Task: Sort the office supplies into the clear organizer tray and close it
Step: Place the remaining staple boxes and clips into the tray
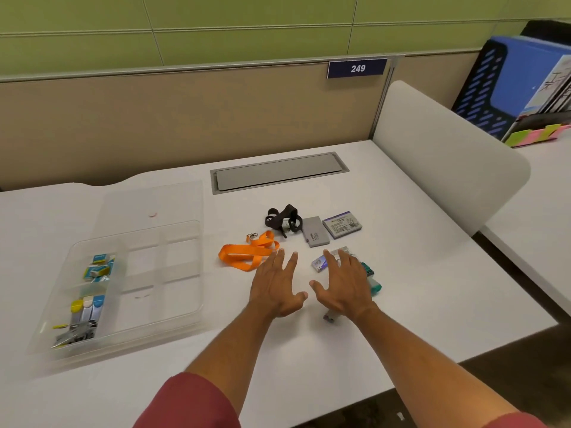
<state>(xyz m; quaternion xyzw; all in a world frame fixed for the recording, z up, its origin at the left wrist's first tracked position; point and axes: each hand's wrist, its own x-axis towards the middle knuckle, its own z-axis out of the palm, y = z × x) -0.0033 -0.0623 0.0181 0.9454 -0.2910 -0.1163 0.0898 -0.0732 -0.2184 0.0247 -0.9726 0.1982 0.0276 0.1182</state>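
Observation:
The clear organizer tray (185, 316) lies open at the left of the white desk, its lid (154, 199) flat behind it. Its left compartments hold small blue-and-yellow boxes (99, 267) and several cutters (83, 313). My left hand (276, 288) hovers open, fingers spread, just right of an orange lanyard (244, 253). My right hand (346, 285) is open too, over a small staple box (319, 262) and a teal stapler (372, 278) that it partly hides. Further back lie a black lanyard (282, 219), a grey box (315, 236) and a purple-edged box (341, 225). A small grey piece (330, 316) shows under my right wrist.
A grey cable hatch (278, 173) is set into the desk behind the items. A white rounded divider (448, 156) stands at the right, with a blue file rack (519, 84) beyond it. A beige partition closes the back. The desk's right edge runs close to the stapler.

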